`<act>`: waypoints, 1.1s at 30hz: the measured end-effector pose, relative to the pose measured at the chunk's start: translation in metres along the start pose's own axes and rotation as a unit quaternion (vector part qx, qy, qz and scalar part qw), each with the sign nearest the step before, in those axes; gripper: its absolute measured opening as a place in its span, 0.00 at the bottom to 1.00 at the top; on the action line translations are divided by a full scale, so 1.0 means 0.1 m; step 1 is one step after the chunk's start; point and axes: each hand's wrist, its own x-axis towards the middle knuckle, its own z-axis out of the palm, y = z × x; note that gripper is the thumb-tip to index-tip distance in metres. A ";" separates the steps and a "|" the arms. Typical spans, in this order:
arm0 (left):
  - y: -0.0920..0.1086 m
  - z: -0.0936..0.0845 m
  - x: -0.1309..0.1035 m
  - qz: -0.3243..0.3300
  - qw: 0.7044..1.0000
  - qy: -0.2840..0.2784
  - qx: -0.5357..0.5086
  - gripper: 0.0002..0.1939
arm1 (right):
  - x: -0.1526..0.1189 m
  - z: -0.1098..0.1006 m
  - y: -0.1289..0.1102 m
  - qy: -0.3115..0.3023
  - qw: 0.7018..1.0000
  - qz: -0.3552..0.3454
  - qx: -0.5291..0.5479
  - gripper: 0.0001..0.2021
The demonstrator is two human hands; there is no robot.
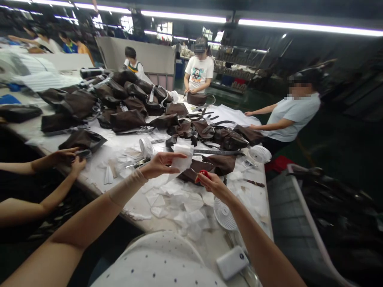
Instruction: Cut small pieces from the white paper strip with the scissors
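Note:
My left hand (160, 164) is raised over the table and pinches a small stack of white paper sheets (183, 157) between thumb and fingers. Just to the right, my right hand (213, 184) is closed on a red-handled tool (204, 174), which looks like small scissors; its blades are hard to make out. Behind both hands lies a dark brown bag (221, 164). Loose white paper pieces (191, 203) are scattered on the table below them.
Brown bags (128, 119) pile up across the white table (140, 229). Small white fans (224, 214) and a white phone-like device (232, 263) lie near me. A large grey bin (299, 215) stands right. A co-worker's hands (74, 159) work at left; another person (291, 113) leans in at right.

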 end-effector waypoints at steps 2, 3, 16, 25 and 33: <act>0.01 0.00 0.01 0.017 1.000 -0.010 0.014 0.31 | -0.02 0.00 0.07 0.002 1.000 -0.004 -0.028 0.23; 0.01 0.00 0.02 0.021 0.999 -0.012 0.023 0.31 | -0.01 -0.01 0.08 0.006 0.999 -0.007 -0.038 0.23; 0.09 -0.01 0.06 -0.016 0.998 -0.047 0.038 0.35 | 0.07 -0.06 -0.06 -0.049 0.998 -0.005 -0.046 0.25; 0.08 0.01 0.10 -0.003 0.991 -0.067 0.113 0.35 | 0.10 -0.08 -0.21 -0.106 0.992 0.016 -0.061 0.25; 0.08 0.07 0.14 0.016 0.987 -0.099 0.126 0.33 | 0.15 -0.06 -0.27 -0.097 0.992 -0.015 -0.080 0.23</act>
